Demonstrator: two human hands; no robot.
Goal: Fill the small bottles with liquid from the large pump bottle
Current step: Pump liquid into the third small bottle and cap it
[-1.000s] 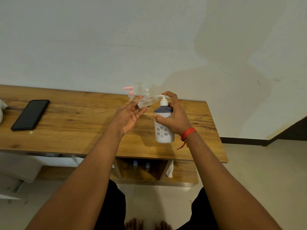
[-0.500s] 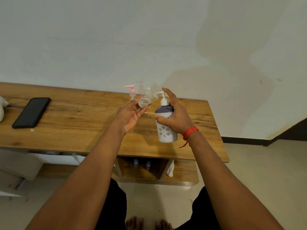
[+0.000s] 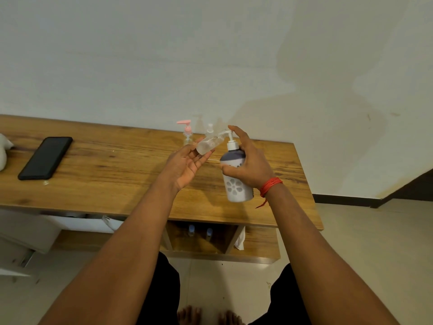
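We see a smooth, rounded white pump bottle (image 3: 236, 184) with a dark shoulder and a flower print. Our right hand (image 3: 250, 165) wraps around it, forefinger on the pump head, over the grainy wooden table (image 3: 93, 174). Our left hand (image 3: 187, 165), palm up, pinches a small clear plastic bottle (image 3: 208, 144) at its fingertips. This bottle is tilted, its upper end just at the nozzle.

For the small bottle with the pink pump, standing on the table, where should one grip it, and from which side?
Probably the small bottle by its clear body, below the pink pump, from the front: it stands upright close to the wall, and the spout juts leftward.
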